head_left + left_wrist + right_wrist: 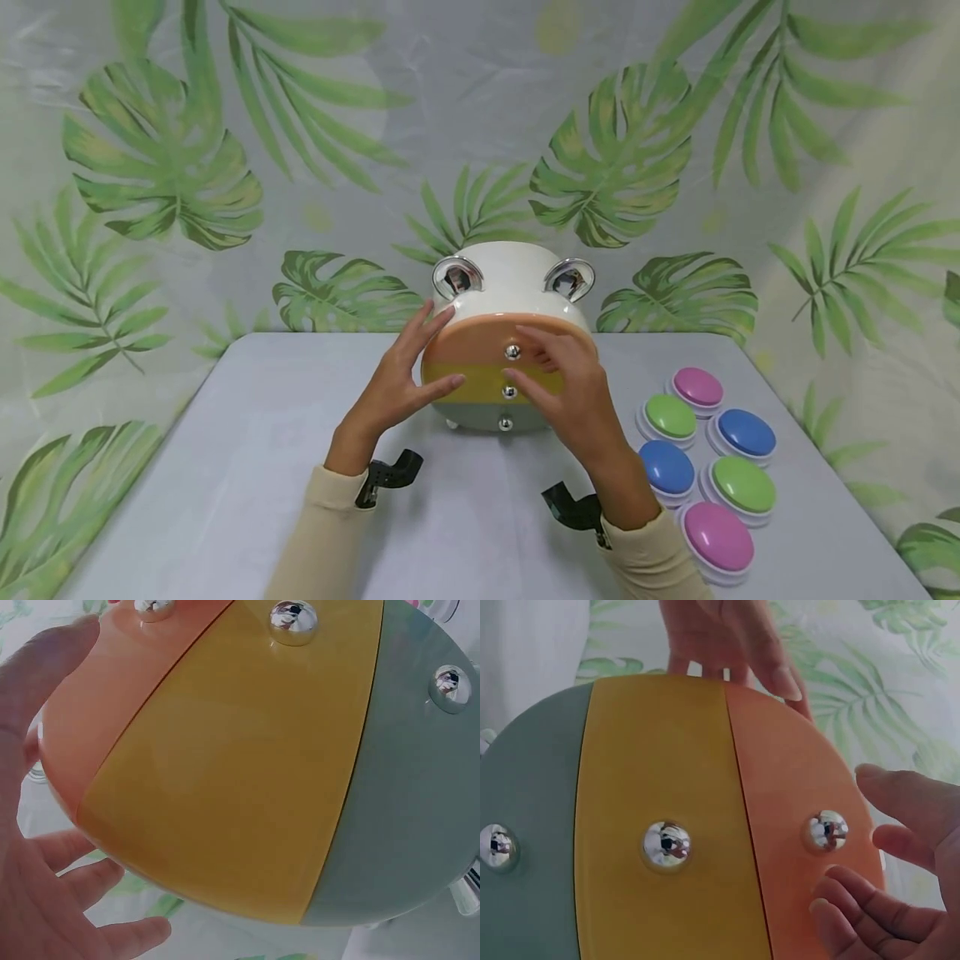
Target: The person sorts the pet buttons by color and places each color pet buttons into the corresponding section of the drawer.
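Observation:
In the head view a small white drawer cabinet (510, 279) with two silver ring-like eyes stands mid-table. Its rounded front has an orange drawer (472, 337) on top, a yellow drawer (232, 765) in the middle and a grey-green drawer (468, 417) below, each with a round silver knob. My left hand (395, 375) is at the cabinet's left side, fingers spread along the edge and thumb over the front. Close before the orange drawer's knob (827, 830) is my right hand (573, 387), thumb and index finger apart, the other fingers loosely bent, nothing between them.
To the right, several round push buttons in pink, green and blue sit on white bases, among them a pink button (718, 536) near the front. A leaf-patterned cloth (465, 108) hangs behind the white table (247, 467).

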{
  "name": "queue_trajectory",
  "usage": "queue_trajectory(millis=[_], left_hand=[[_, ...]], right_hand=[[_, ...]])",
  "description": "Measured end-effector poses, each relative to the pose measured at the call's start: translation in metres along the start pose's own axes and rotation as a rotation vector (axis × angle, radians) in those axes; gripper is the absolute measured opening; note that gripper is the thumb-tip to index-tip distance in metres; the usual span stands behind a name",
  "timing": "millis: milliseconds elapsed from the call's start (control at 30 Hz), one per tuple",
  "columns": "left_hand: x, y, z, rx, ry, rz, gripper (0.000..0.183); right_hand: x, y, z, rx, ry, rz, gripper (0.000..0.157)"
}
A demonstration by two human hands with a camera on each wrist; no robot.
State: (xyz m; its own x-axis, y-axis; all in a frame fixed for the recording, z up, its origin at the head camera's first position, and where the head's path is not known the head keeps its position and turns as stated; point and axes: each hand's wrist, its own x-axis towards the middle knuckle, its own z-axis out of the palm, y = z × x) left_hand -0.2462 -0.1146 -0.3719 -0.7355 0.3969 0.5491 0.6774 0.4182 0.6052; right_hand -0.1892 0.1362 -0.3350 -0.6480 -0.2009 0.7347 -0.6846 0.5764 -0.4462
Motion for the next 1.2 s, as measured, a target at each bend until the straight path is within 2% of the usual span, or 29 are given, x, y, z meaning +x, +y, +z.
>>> queue_trajectory(millis=[300,600,700,1200], left_hand=[[0.001,-0.001,0.003,-0.053,-0.022,-0.017,0.084],[-0.001,0.001,0.005,-0.052,0.006,-0.005,0.081],[-0.001,-0.006,0.006,-0.038,0.011,0.003,0.080],[-0.002,-0.011,0.009,-0.067,0.030,0.035,0.078]], right_hand=[[0.001,0.000,0.004,-0.020,-0.028,0.021,0.047],[-0.001,0.002,0.007,0.011,-0.035,0.076,0.041],[-0.001,0.002,0.009,0.020,-0.037,0.085,0.039],[-0.001,0.005,0.020,0.047,0.037,0.092,0.026]])
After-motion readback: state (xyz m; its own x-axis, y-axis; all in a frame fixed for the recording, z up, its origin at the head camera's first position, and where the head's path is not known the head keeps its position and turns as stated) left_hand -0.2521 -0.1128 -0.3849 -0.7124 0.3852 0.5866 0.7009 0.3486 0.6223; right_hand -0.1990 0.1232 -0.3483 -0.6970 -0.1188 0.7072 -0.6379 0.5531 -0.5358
